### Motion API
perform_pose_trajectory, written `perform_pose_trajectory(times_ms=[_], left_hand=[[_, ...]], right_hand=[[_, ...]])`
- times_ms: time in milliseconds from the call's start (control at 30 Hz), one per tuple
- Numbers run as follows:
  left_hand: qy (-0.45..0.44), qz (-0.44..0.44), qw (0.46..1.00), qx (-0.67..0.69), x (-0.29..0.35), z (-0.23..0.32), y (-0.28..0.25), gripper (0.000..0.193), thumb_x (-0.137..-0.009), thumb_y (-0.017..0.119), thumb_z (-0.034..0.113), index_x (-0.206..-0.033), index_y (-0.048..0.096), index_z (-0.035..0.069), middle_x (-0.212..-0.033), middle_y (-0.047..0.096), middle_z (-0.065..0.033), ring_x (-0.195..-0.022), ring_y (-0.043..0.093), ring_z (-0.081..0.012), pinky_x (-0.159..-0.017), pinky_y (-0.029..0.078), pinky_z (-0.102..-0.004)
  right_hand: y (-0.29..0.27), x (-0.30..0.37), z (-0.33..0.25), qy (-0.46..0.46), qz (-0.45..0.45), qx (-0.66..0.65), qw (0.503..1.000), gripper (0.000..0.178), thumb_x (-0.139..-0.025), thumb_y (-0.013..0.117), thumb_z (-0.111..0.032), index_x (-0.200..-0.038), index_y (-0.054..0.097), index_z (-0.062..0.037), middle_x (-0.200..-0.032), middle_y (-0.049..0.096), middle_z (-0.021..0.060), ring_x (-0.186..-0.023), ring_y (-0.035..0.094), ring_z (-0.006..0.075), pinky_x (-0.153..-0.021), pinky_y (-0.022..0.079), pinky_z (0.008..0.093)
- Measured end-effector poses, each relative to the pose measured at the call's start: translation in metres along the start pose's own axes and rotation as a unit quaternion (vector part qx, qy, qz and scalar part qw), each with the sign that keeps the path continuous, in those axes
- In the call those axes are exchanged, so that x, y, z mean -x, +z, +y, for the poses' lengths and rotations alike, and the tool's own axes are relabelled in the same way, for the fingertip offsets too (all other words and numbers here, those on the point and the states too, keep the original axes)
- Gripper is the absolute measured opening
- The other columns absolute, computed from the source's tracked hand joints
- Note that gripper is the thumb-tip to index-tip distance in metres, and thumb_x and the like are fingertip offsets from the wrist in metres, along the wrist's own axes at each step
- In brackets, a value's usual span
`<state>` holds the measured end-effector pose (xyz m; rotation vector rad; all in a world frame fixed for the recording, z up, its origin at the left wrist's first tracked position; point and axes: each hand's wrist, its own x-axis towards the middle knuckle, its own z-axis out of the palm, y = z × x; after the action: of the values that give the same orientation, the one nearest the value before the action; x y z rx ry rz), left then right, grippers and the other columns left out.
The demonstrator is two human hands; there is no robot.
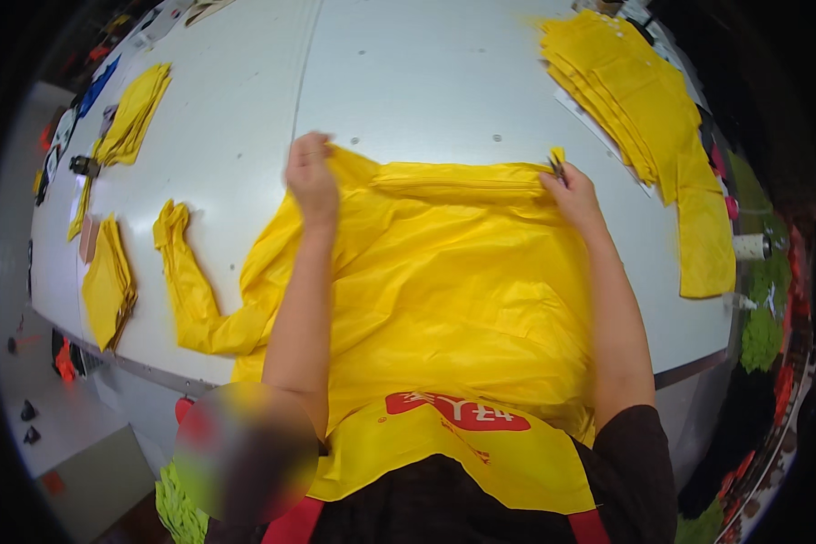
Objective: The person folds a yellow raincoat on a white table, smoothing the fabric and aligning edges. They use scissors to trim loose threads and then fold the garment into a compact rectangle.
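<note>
A yellow jacket (444, 263) of thin, slightly shiny fabric lies spread over the table and hangs toward my body. One long sleeve (195, 290) bends out to the left. My left hand (313, 177) is closed round the jacket's far left corner. At the far right corner, my right hand (573, 195) pinches the fabric and also holds small dark thread snips (558, 170). Between the two hands the far edge is drawn fairly straight, with a long seam line running beside it. The fingertips are partly hidden in the cloth.
The pale table (408, 82) has a joint line across it. Stacked yellow cut pieces (607, 100) lie far right, draping over the edge near a thread cone (751, 246). More yellow stacks (109, 281) lie left. I wear a yellow apron (517, 462); a blurred patch covers the lower left.
</note>
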<state>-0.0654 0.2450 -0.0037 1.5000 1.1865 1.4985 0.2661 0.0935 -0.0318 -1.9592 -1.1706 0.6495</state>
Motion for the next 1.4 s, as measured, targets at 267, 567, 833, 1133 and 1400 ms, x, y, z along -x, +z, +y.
perform_pose_trajectory(times_ms=[267, 567, 833, 1133, 1400], left_hand=[[-0.122, -0.175, 0.875, -0.434, 0.017, -0.049, -0.097, 0.039, -0.077, 0.062, 0.036, -0.095, 0.059, 0.002, -0.09, 0.063, -0.0154, -0.085, 0.06, -0.0315, -0.075, 0.046, -0.0389], [-0.163, -0.188, 0.868, -0.429, 0.034, -0.027, -0.124, 0.042, -0.079, 0.059, 0.04, -0.099, 0.056, 0.002, -0.091, 0.063, -0.0165, -0.089, 0.06, -0.0322, -0.076, 0.046, -0.0399], [-0.495, -0.393, 0.712, -0.306, 0.031, 0.019, -0.258, 0.068, -0.069, 0.067, 0.05, -0.117, 0.051, 0.004, -0.091, 0.063, -0.0072, -0.06, 0.052, -0.0134, -0.05, 0.039, -0.0239], [-0.351, -0.272, 0.886, -0.135, 0.181, 0.018, -0.27, 0.048, -0.071, 0.069, 0.015, -0.113, 0.053, -0.001, -0.099, 0.061, -0.0062, -0.086, 0.057, -0.0146, -0.077, 0.046, -0.0277], [-0.412, -0.053, 0.907, 0.071, 0.241, 0.123, -0.314, 0.044, -0.073, 0.057, 0.007, -0.115, 0.051, -0.003, -0.105, 0.06, -0.0106, -0.095, 0.058, -0.0216, -0.083, 0.046, -0.0309]], right_hand=[[0.041, -0.018, 0.016, 0.079, 0.058, 0.256, 0.962, 0.035, -0.082, 0.05, -0.034, -0.081, 0.057, 0.0002, -0.08, 0.061, 0.0201, -0.077, 0.058, 0.0373, -0.068, 0.045, 0.0436], [0.0, 0.015, 0.008, -0.021, 0.073, 0.088, 0.993, 0.031, -0.084, 0.055, -0.023, -0.104, 0.058, 0.0011, -0.085, 0.063, 0.0129, -0.08, 0.06, 0.0209, -0.07, 0.045, 0.0307], [-0.112, 0.176, 0.088, 0.197, 0.025, 0.085, 0.976, 0.058, -0.076, 0.067, -0.018, -0.125, 0.044, 0.0036, -0.116, 0.054, 0.0168, -0.109, 0.051, 0.023, -0.088, 0.043, 0.032], [-0.029, 0.233, 0.076, 0.214, -0.059, 0.112, 0.969, 0.071, -0.067, 0.069, -0.016, -0.127, 0.038, 0.0065, -0.11, 0.057, 0.0171, -0.098, 0.057, 0.0278, -0.083, 0.046, 0.0316], [-0.083, 0.338, -0.043, 0.188, -0.004, -0.501, 0.845, 0.062, -0.07, 0.053, -0.017, -0.125, 0.041, 0.0066, -0.123, 0.049, 0.0188, -0.108, 0.052, 0.0304, -0.095, 0.041, 0.0362]])
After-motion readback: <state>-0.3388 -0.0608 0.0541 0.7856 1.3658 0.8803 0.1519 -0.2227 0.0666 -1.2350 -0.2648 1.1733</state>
